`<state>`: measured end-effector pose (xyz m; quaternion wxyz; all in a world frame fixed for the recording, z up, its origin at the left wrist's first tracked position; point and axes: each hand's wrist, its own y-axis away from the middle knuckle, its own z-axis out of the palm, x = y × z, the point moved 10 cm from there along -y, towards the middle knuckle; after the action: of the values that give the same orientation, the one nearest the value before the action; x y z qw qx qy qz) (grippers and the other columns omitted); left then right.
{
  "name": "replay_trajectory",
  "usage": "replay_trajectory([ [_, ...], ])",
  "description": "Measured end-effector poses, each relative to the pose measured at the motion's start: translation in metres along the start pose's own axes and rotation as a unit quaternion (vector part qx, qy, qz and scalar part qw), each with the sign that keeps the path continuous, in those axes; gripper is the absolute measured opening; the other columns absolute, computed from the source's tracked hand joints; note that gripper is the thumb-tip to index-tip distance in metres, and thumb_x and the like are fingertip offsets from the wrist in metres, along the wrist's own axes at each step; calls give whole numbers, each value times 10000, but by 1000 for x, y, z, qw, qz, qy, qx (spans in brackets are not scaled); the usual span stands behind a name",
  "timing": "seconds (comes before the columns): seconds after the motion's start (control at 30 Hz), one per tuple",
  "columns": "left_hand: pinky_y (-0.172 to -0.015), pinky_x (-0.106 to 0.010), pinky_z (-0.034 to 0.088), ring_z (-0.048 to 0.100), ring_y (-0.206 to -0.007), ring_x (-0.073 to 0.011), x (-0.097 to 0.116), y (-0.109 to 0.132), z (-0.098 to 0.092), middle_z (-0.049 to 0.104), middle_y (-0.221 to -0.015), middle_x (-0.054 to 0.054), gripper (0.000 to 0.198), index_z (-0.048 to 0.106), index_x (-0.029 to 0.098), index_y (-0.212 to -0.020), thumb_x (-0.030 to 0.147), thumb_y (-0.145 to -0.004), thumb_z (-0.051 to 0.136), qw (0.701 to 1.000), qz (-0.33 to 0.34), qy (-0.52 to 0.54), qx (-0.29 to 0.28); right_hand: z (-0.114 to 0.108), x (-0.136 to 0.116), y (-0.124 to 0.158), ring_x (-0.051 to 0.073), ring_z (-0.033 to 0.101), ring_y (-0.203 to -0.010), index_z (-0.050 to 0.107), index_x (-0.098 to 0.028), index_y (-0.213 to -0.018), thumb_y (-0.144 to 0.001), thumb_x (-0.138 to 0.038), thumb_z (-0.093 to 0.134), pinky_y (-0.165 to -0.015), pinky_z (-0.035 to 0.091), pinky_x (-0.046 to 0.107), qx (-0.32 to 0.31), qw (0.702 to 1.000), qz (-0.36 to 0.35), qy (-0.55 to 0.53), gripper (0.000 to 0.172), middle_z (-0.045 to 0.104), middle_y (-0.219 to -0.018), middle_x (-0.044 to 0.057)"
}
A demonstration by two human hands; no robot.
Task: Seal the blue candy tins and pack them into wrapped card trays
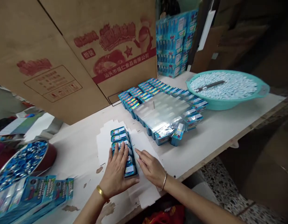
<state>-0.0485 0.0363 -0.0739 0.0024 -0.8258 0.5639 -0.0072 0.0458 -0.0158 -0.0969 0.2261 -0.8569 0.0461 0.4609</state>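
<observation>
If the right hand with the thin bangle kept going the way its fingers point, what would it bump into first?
The right hand would probably meet the row of small blue tins first. Its fingertips are very close, though depth makes it hard to tell whether they already touch.

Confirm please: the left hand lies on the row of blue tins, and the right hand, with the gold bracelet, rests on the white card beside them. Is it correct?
No: the head view shows the gold bracelet on the left hand; the right hand wears a silver bangle. The rest stands.

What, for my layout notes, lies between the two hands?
A row of blue tins on white card, seen in the head view; the left hand touches them.
</observation>
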Motion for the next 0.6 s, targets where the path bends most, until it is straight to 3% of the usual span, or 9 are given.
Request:
replay_trajectory([
  [0.1,-1072,-696,102,81,-1421,-431,1,1,-15,157,-1554,-184,995,40,221,-1512,646,-773,554,1000,-14,13,21,-66,5,-43,235,560,-984,633,-180,-1139,-938,-359,417,-894,456,380,97,991,-18,94,345,630,-998,110],
  [0.2,-1103,-655,116,100,-1439,-361,13,1,-49,154,-1566,-135,713,111,288,-1501,452,-909,473,991,-69,50,108,-114,39,-98,299,454,-1204,589,-159,-1237,-909,-401,472,-1006,365,458,146,960,51,234,424,568,-1246,153],
  [0.27,-1129,-604,155,133,-1443,-322,32,1,-64,165,-1567,-116,646,157,300,-1490,385,-927,463,982,-70,95,147,-118,74,-128,331,286,-1358,529,-149,-1314,-889,-441,502,-1087,244,507,96,944,117,294,517,444,-1422,152],
  [0.37,-1130,-594,182,183,-1432,-321,60,-5,-64,210,-1556,-111,638,231,312,-1467,386,-902,518,976,-40,158,143,-102,116,-146,324,211,-1406,515,-190,-1337,-895,-476,478,-1124,147,516,4,930,187,317,528,362,-1495,108],
  [0.47,-1132,-592,190,229,-1419,-319,66,-11,-51,268,-1536,-107,591,314,317,-1435,377,-890,537,968,-41,214,125,-92,129,-146,298,219,-1409,533,-250,-1324,-919,-453,430,-1137,116,494,0,927,191,323,464,363,-1501,62],
  [0.6,-1149,-564,187,273,-1408,-285,59,-21,-36,347,-1503,-92,521,406,305,-1384,371,-885,540,949,-62,291,101,-92,132,-144,275,270,-1392,600,-278,-1250,-944,-355,383,-1137,141,485,25,928,191,319,383,416,-1470,29],
])
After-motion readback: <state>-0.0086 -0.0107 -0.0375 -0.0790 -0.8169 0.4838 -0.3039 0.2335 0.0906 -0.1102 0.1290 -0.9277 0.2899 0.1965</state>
